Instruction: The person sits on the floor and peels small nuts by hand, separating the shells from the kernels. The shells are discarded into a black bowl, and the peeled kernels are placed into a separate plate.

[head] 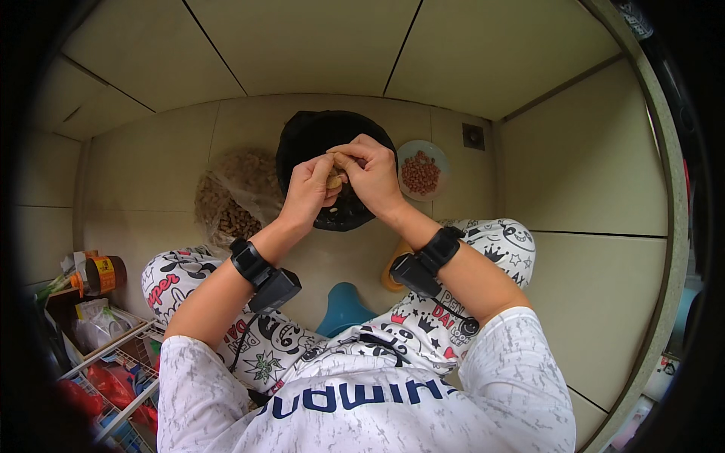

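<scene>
My left hand [308, 189] holds unshelled peanuts [333, 182] against its fingers, above a bin lined with a black plastic bag [306, 130]. Thumb and fingers of my right hand [374, 172] pinch at the same spot, the fingertips of both hands meeting. What lies between the tips is partly hidden. Pale bits rest on the black lining below. Left of the bin, a clear plastic bag [249, 195] full of peanuts in their shells lies open on the floor. To the right, shelled reddish peanuts [420, 172] sit on a white plate [440, 191].
Tiled walls enclose the floor ahead and to the right. A blue plastic stool [342, 308] shows between my legs, and a slipper [395, 269] is on my right foot. A wire rack [122, 368] with bags and a jar [106, 274] stands at left. A floor drain [473, 136] lies beyond the plate.
</scene>
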Demonstrator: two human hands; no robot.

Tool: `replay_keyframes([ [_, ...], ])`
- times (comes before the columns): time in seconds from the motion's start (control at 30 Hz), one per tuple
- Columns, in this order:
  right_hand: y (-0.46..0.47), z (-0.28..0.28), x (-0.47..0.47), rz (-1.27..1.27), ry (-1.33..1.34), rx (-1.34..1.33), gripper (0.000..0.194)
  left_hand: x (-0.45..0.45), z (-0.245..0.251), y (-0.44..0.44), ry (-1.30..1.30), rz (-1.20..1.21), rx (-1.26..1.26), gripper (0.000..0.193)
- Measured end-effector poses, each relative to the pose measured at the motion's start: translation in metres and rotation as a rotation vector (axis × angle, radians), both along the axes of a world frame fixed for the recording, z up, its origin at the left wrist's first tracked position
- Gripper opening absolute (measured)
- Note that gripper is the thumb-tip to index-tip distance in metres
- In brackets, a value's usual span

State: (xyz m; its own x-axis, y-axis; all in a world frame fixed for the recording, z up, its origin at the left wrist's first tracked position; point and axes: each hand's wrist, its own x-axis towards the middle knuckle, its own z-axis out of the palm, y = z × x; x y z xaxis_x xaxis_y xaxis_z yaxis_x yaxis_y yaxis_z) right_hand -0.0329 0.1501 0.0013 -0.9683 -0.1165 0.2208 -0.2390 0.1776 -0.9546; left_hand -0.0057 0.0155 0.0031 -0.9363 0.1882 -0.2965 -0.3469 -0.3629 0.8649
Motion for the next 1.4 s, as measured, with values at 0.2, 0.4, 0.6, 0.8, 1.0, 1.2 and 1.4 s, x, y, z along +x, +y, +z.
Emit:
replay_keyframes([
  [0.2,0.000,0.000,0.003,-0.026,0.204,0.132,0.015,0.000,0.002,-0.001,-0.019,-0.019,0.001,0.026],
  [0.4,-0.009,0.002,0.010,-0.092,0.234,0.112,0.015,0.004,0.007,0.009,-0.092,0.070,-0.001,0.022],
  [0.6,-0.003,0.000,0.000,-0.004,-0.001,-0.176,0.010,-0.002,0.013,0.001,-0.070,0.018,0.089,0.020],
  [0.8,0.004,-0.007,-0.009,0.144,-0.264,-0.465,0.015,-0.004,0.016,-0.004,0.012,0.002,-0.019,0.022],
  [1.0,0.002,-0.003,-0.003,0.088,-0.249,-0.343,0.014,-0.007,0.008,-0.004,0.200,-0.015,-0.342,0.024],
  [1.2,-0.002,-0.006,0.001,-0.027,-0.361,-0.373,0.014,-0.004,-0.002,0.000,0.273,-0.059,-0.426,0.025],
  [1.4,-0.003,-0.011,0.000,-0.074,-0.377,-0.423,0.015,-0.002,-0.002,0.002,0.350,-0.082,-0.498,0.025],
])
